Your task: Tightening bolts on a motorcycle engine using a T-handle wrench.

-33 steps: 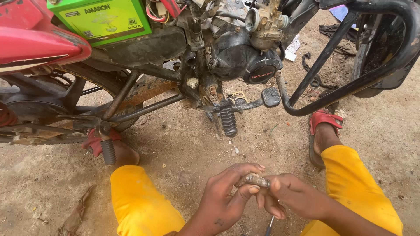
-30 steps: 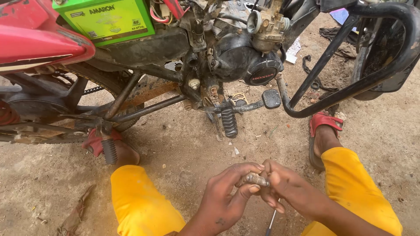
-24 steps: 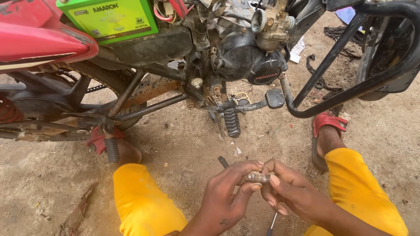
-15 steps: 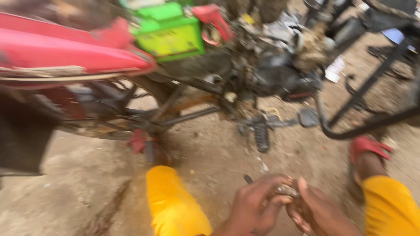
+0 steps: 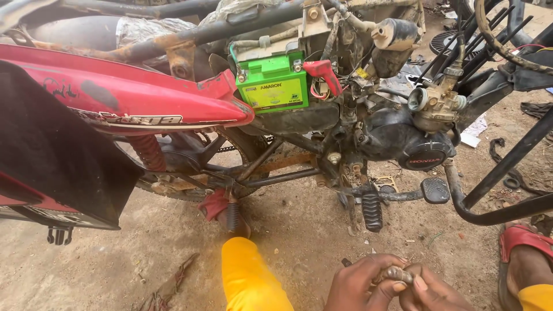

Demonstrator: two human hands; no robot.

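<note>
At the bottom edge of the view, my left hand and my right hand are pressed together around a small grimy metal part. Fingers of both hands pinch it, and most of the part is hidden. A thin dark tool tip pokes out behind my left hand. In front of me stands a stripped red motorcycle with its engine and a green battery exposed.
My knee in yellow trousers is at the bottom centre, and my foot in a red sandal rests at the right. A ribbed footpeg and brake pedal stick out low. A black crash bar curves at the right. The ground is sandy dirt.
The view has swung up and left, showing more of the red bodywork and battery. My hands still hold the small part together, now lower in the view.
</note>
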